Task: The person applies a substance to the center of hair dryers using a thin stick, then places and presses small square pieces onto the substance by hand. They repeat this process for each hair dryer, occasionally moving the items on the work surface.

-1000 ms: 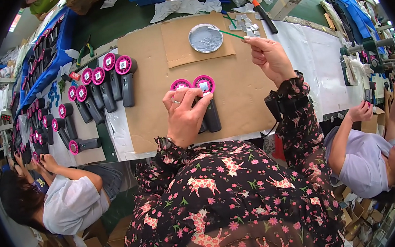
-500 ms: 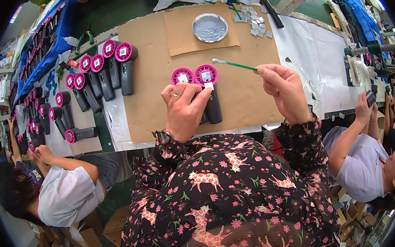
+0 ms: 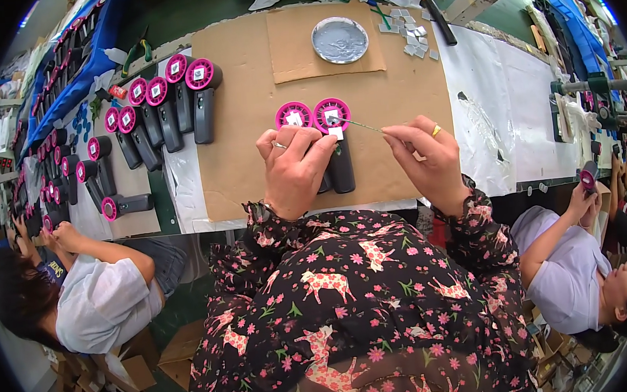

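Note:
Two dark handheld fans with pink rims lie side by side on cardboard in front of me. On the left fan [image 3: 294,113] rests a whitish square piece. My left hand [image 3: 293,169] is closed over that fan's lower part, its thumb and finger pinching a small white square [image 3: 336,132] at the lower rim of the right fan [image 3: 340,166]. Between thumb and fingers, my right hand [image 3: 428,159] holds a thin green stick [image 3: 365,125]. The stick's tip touches, or hovers just over, the pale square at the right fan's centre; I cannot tell which.
A round tin of grey paste [image 3: 340,40] stands on a smaller cardboard sheet. Beside it lie loose square tiles [image 3: 413,41] and an orange-and-black handled tool [image 3: 438,17]. Several finished-looking fans [image 3: 168,123] lie at left, with pliers [image 3: 137,52] behind. People sit on both sides.
My right hand has moved down and left, bringing the stick's tip from above the cardboard to the right fan's centre. My left hand keeps its pinch on the white square.

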`<state>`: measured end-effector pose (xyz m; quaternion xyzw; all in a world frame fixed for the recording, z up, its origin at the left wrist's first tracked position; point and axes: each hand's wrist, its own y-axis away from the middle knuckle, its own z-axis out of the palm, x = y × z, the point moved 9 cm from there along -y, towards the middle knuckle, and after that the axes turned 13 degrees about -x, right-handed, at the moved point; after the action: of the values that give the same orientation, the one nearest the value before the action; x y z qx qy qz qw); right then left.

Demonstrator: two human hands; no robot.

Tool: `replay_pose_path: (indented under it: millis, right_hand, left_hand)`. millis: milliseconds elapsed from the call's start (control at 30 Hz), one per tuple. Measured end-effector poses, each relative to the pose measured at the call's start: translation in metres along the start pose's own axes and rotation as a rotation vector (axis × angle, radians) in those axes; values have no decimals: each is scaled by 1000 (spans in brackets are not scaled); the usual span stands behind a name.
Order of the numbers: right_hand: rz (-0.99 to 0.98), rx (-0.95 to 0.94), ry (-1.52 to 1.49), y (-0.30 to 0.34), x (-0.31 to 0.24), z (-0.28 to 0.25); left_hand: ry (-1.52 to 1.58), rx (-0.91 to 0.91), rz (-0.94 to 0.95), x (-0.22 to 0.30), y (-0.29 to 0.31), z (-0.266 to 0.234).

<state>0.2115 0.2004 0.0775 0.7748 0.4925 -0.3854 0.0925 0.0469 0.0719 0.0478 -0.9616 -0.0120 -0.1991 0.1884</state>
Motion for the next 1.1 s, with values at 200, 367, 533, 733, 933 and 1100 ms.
replay_pose_path:
  millis: [200,367,533,733,933,1100]
  right_hand:
    - [-285,-11,330,-4,-29,7]
    - [-350,-68,417,-1,-33,12]
    - [-329,-44,358,0,-28,10]
    - [198,-1,-191,4,25,2]
    - [416,-5,-523,12,68,10]
    - [332,-41,-456,13,61,7]
  left_hand:
    - [-2,6,-10,-1,0,0]
    - [2,8,-14,-3,-1,0]
    - [9,5,-10,-4,-1,0]
    - [5,11,-2,-4,-2,0]
    - [1,72,-26,-4,-3,-5]
    - [-5,105,-34,-7,-3,-6]
